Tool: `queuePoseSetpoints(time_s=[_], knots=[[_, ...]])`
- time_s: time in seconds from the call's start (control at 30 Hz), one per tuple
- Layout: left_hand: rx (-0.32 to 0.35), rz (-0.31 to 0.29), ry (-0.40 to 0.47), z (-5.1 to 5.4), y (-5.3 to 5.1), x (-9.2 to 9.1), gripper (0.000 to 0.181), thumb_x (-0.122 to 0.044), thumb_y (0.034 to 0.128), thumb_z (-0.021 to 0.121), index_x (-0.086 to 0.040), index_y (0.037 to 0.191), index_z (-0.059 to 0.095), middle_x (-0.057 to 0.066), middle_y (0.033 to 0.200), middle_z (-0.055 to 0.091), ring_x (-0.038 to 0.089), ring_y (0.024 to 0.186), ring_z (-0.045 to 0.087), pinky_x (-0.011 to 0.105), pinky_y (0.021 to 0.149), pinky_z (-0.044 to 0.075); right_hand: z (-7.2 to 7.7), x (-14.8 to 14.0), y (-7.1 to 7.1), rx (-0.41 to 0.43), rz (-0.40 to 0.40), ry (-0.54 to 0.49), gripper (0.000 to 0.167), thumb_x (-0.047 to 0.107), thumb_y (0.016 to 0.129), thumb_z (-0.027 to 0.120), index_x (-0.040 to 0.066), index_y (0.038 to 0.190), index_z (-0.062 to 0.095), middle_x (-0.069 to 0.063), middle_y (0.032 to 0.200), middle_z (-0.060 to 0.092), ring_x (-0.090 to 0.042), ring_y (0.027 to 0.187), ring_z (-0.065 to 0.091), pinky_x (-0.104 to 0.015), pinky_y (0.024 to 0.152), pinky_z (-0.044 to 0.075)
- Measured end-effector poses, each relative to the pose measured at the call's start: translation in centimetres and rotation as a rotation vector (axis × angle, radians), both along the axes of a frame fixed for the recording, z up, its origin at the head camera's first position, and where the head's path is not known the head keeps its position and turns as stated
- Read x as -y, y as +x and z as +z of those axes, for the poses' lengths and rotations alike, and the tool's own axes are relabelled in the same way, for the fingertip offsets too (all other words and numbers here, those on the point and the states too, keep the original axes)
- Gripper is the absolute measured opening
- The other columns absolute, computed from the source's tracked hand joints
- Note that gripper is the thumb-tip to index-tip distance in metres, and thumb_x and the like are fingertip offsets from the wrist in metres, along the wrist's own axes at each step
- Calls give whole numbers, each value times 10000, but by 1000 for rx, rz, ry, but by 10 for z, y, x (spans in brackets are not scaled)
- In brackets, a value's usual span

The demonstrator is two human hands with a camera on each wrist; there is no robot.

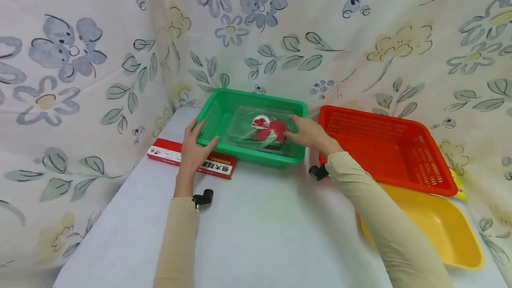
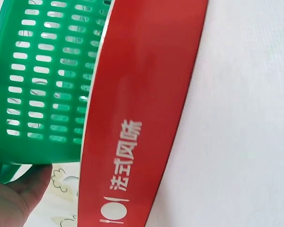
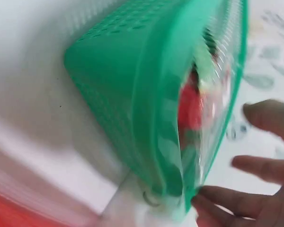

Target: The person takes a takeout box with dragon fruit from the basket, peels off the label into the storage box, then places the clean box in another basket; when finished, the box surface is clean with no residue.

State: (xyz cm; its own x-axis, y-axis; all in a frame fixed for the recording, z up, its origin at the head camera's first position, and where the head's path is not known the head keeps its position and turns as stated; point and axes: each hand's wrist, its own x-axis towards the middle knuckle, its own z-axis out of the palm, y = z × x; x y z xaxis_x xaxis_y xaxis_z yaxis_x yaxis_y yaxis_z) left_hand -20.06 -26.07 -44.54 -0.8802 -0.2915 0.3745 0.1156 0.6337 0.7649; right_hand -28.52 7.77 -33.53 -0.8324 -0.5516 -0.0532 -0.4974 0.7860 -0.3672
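Observation:
In the head view, a green perforated basket [image 1: 256, 155] stands at the back of the table. A clear plastic box [image 1: 240, 126] with a round label lies in it, with a red, green-scaled fruit [image 1: 276, 130] inside that looks like a dragon fruit. My left hand [image 1: 194, 148] grips the basket's front left corner; the left wrist view shows one digit [image 2: 35, 187] under the rim. Over the basket's right end is my right hand [image 1: 308, 132], its fingers spread beside the box. The right wrist view shows its lower fingers [image 3: 227, 201] at the basket's rim corner.
A long red and white carton [image 1: 216, 168] lies along the front left of the green basket, partly beneath my left arm. To the right stand a red basket [image 1: 368, 154] and a yellow tray [image 1: 436, 221]. A yellow packet [image 1: 460, 186] shows behind them. Flowered cloth [image 1: 280, 48] hangs behind.

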Motion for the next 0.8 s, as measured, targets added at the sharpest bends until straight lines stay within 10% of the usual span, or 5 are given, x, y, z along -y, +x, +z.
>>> queuePoseSetpoints(time_s=[0.2,0.4,0.8], knots=[[10,-2,14,-4,0,-5,753,-467,878,697,-181,1515,413,101,1600,244,327,1442,273,594,1098,314,-7,21,1,-104,-24,153,459,327,905,692,-3,1212,600,-142,958,675,-287,837,600,-388,704,539],[7,11,0,1,-2,-2,750,-459,877,698,-172,1510,417,97,1600,251,324,1439,281,591,1094,321,-12,26,-10,-7,-86,-82,548,237,934,649,-60,1370,502,-258,1341,554,-373,1102,558,-522,946,495],[34,15,-2,7,5,-2,800,-482,873,687,-180,1538,362,77,1608,233,328,1431,285,591,1093,325,-25,43,-16,380,-370,-458,800,191,966,577,-42,1540,70,-278,1559,194,-387,1386,282,-531,1133,286]])
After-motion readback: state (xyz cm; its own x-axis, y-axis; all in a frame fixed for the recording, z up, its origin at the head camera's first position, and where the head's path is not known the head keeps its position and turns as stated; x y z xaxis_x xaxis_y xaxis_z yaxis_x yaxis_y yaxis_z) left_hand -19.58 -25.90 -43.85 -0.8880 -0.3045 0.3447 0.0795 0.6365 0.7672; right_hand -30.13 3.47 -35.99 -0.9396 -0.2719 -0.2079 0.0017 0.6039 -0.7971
